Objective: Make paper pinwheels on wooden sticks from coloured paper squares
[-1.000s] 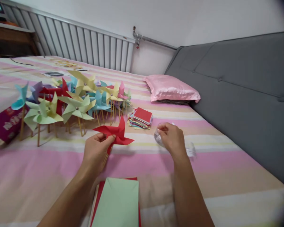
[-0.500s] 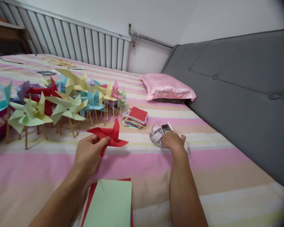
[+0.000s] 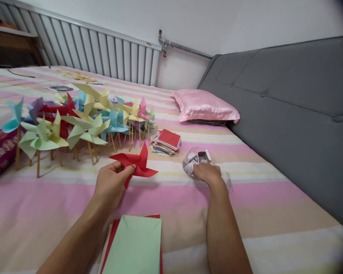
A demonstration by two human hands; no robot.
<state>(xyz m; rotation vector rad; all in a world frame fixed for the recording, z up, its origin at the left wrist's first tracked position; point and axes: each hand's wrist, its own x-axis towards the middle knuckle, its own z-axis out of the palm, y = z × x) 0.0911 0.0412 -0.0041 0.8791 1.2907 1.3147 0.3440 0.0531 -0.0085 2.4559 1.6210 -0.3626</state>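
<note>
My left hand [image 3: 112,182] pinches a red paper pinwheel [image 3: 141,165] at its centre, thumb on top. A wooden stick shows partly beneath that hand. My right hand [image 3: 208,173] reaches into a clear round plastic container [image 3: 185,168] on the bed. Its fingers are curled and their tips are hidden, so what they grip cannot be made out. Small white boxes [image 3: 192,156] lie in the container, and an opened box [image 3: 204,155] stands just behind the hand. Below my left hand, a light green paper sheet [image 3: 135,243] tops a stack of coloured paper.
Several finished pinwheels [image 3: 87,131] on sticks stand at the left, beside a purple package [image 3: 2,152]. Small coloured paper squares [image 3: 170,139] are stacked mid-bed. Behind them lies a pink pillow [image 3: 204,106] against the grey headboard [image 3: 288,83]. A radiator [image 3: 88,49] lines the wall.
The whole view has shifted slightly to the right. My right hand has moved a little within the container, its fingers still curled. My left hand keeps its pinch on the red pinwheel.
</note>
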